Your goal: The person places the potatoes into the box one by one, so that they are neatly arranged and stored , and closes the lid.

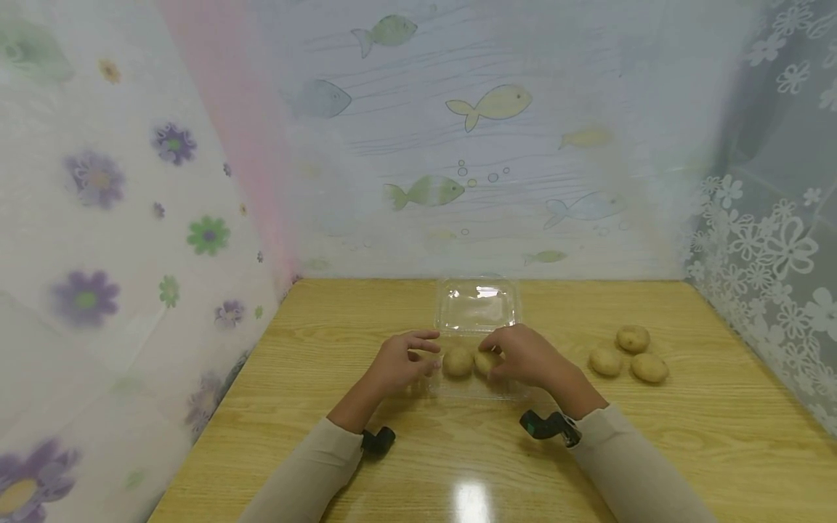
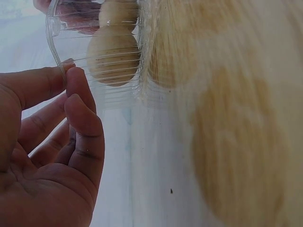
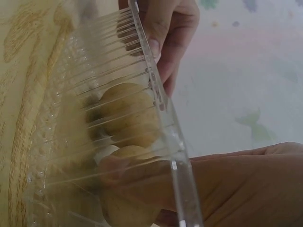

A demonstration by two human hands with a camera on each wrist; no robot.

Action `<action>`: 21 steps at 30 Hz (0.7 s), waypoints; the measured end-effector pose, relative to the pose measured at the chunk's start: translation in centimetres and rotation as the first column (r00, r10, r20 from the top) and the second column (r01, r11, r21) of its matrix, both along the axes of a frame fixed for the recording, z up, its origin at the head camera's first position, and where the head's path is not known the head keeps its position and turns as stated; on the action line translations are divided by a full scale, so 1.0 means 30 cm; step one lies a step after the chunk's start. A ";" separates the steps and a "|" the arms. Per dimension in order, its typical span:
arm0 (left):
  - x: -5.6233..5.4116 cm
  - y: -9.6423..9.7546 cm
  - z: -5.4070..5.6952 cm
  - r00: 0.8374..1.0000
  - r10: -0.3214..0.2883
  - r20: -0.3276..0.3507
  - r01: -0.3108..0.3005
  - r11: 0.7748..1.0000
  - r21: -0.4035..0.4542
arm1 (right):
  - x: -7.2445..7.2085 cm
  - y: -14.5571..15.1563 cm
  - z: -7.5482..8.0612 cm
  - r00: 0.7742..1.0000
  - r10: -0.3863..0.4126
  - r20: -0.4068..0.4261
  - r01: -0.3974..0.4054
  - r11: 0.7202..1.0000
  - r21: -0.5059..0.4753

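Observation:
A clear plastic clamshell box [image 1: 480, 396] lies on the table with its lid [image 1: 479, 306] tipped back, away from me. Inside sits a round tan potato [image 1: 457, 362], seen through the ribbed wall in both wrist views. My left hand [image 1: 400, 361] pinches the box's left rim between thumb and fingertips, as the left wrist view shows. To the right of that potato, my right hand [image 1: 526, 357] reaches over the rim and grips a second potato [image 3: 128, 205] inside the box. The two potatoes are side by side, and my fingers partly cover the second one.
Three loose potatoes lie grouped to the right of the box: one at the back [image 1: 633, 338], one at the left [image 1: 605, 361] and one at the front [image 1: 649, 368]. Printed sheets surround the wooden table [image 1: 340, 319] at the back and sides.

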State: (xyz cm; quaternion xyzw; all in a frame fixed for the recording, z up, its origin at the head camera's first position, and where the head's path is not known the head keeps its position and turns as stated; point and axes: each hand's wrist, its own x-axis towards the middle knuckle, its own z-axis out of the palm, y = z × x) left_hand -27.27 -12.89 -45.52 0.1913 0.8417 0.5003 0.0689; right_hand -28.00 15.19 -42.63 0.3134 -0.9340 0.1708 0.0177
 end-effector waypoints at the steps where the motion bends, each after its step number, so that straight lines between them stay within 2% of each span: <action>1: 0.000 0.000 0.000 1.000 0.000 0.001 0.000 1.000 0.002 | 0.001 0.000 0.001 1.000 0.003 -0.003 -0.003 1.000 -0.001; 8: -0.002 0.001 -0.002 1.000 -0.002 -0.001 0.002 1.000 0.002 | 0.000 -0.001 0.000 1.000 0.022 -0.014 -0.022 1.000 -0.010; 21: -0.007 -0.001 -0.006 1.000 -0.006 0.000 0.006 1.000 0.015 | 0.003 -0.006 0.005 1.000 0.001 0.009 -0.001 1.000 -0.013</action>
